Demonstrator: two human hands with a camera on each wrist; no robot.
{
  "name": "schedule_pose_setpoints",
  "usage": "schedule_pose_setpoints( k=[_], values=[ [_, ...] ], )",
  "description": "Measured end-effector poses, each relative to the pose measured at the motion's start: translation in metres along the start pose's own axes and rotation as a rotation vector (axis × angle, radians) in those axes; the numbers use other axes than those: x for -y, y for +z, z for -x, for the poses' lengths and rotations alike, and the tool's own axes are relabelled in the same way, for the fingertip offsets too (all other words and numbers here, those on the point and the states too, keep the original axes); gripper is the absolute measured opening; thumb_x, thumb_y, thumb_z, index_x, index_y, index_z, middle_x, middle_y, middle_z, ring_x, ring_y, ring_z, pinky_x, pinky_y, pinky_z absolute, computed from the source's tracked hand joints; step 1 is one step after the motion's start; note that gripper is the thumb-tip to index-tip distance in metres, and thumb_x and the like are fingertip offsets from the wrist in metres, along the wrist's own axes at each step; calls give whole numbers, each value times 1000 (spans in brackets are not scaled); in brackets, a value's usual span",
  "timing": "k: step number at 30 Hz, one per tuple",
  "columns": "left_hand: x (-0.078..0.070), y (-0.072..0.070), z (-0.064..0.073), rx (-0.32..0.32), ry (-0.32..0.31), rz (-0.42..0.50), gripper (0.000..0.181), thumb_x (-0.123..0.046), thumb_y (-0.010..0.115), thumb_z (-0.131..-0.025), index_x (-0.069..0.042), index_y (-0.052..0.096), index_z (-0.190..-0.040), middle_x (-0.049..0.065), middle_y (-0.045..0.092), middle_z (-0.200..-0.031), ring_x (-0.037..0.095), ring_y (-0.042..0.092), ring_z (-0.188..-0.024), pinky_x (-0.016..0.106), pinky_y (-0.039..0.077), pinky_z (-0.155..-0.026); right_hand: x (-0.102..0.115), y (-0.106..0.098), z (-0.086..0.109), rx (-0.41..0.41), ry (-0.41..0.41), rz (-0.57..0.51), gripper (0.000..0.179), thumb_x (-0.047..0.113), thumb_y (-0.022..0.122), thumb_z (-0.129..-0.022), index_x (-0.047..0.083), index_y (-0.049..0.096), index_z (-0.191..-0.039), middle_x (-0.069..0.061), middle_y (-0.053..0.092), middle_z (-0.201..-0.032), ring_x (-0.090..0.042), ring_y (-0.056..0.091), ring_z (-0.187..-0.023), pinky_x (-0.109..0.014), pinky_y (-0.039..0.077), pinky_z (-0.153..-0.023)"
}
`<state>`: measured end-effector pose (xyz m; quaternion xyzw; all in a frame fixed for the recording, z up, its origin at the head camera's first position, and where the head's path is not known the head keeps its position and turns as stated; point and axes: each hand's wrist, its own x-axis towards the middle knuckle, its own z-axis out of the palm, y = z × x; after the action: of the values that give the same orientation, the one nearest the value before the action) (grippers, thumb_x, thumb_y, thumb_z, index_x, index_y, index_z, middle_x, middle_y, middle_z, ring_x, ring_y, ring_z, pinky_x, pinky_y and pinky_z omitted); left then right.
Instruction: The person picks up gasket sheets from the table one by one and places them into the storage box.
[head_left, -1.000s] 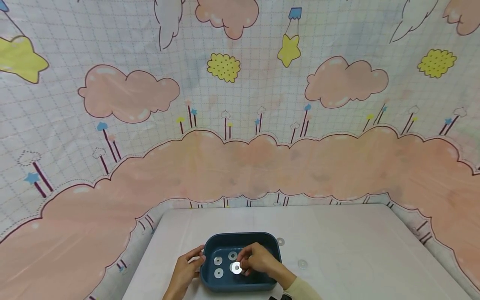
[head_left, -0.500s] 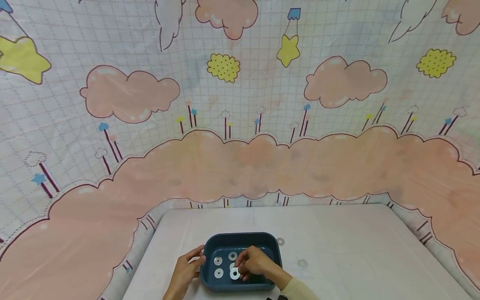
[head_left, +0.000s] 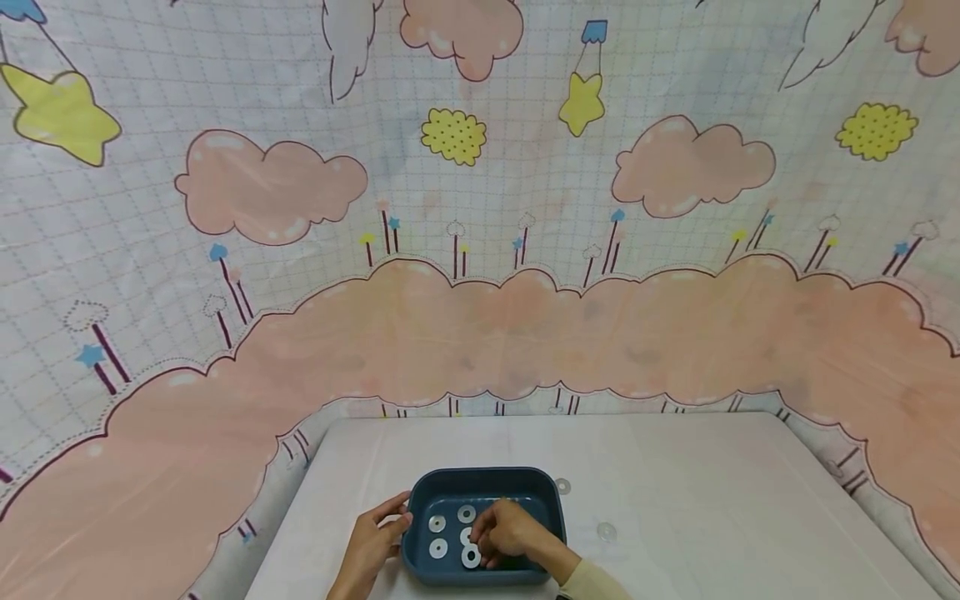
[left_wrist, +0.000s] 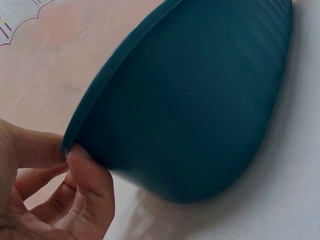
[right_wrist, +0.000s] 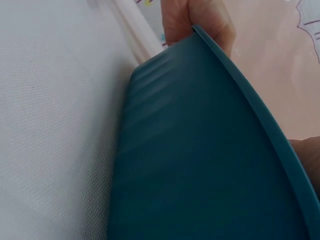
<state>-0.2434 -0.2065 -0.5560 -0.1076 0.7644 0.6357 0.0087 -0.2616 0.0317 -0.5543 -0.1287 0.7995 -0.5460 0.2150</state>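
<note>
A dark teal rectangular tray [head_left: 487, 576] sits on the white-covered table. My left hand [head_left: 369, 537] grips its left end; in the left wrist view thumb and fingers pinch the tray's rim [left_wrist: 82, 112]. Inside lie several flat silver washers, among them two at the left, an upper one [head_left: 437, 523] and a lower one [head_left: 438, 547]. My right hand [head_left: 510, 532] reaches down into the tray with curled fingers, pinching the right edge of a washer [head_left: 471, 556] close to the tray floor. Another washer [head_left: 467, 536] is partly hidden behind these fingers. The right wrist view shows mostly the tray's outer wall [right_wrist: 200, 145].
Two more pale washers lie on the table [head_left: 720, 492] right of the tray: a far one [head_left: 563, 487] by the tray's corner and a nearer one [head_left: 607, 532]. A patterned cloth [head_left: 525, 333] with clouds and stars hangs behind and around the table.
My right hand has brought the pinched washer down and nearer to the tray's front, lower in the tray. The left hand has stayed at the rim. The head view has shifted slightly.
</note>
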Motion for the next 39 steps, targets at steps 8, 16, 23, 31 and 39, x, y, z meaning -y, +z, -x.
schedule_pose_setpoints(
  k=[8,16,23,31,39],
  values=[
    [-3,0,0,-2,1,-6,46,-8,63,-91,-1,57,-136,11,55,-112,16,57,-87,33,53,-65,3,-2,2,-12,4,31,10,-9,65,-81,-1,69,-84,-8,64,-69,-15,62,-56,-27,53,-49],
    [-4,0,0,-8,-4,-9,46,-7,64,-91,-1,57,-136,11,55,-111,14,57,-84,32,53,-64,8,-12,7,-35,-28,16,15,-6,65,-82,-1,69,-94,-11,67,-78,-19,65,-62,-31,56,-53],
    [-4,0,-1,-8,-10,-16,45,-8,63,-91,-2,57,-136,11,55,-112,16,56,-86,32,52,-65,14,-24,13,-71,-91,-7,12,-2,67,-84,-1,70,-96,-13,67,-80,-23,70,-65,-34,58,-55],
    [-3,1,0,-6,-6,-8,46,-8,64,-91,0,56,-136,10,56,-110,14,56,-83,32,51,-64,18,-36,24,-101,-169,-32,15,3,69,-85,-3,69,-99,-8,65,-80,-19,68,-65,-34,58,-57],
    [-1,1,-1,-3,-9,-4,45,-7,64,-92,0,57,-135,10,56,-109,14,56,-81,32,52,-64,24,-51,37,-122,-193,-35,12,5,68,-87,0,69,-97,-8,64,-82,-18,68,-68,-34,59,-60]
  ],
)
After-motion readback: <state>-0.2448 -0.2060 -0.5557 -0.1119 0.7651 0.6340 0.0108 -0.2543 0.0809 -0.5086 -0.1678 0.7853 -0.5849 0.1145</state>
